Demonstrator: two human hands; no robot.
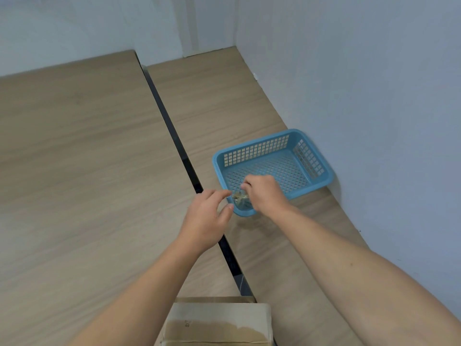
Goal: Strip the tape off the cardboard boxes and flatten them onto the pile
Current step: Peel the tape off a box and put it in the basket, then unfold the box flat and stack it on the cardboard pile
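Tape wad (240,199) in blue basket (257,149)

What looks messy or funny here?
Two small things. The brown cardboard box at the bottom edge has a darker, ragged-edged band across its top, maybe where tape peeled off. And the right hand pinches a crumpled wad of clear tape over the near corner of the blue perforated plastic basket.
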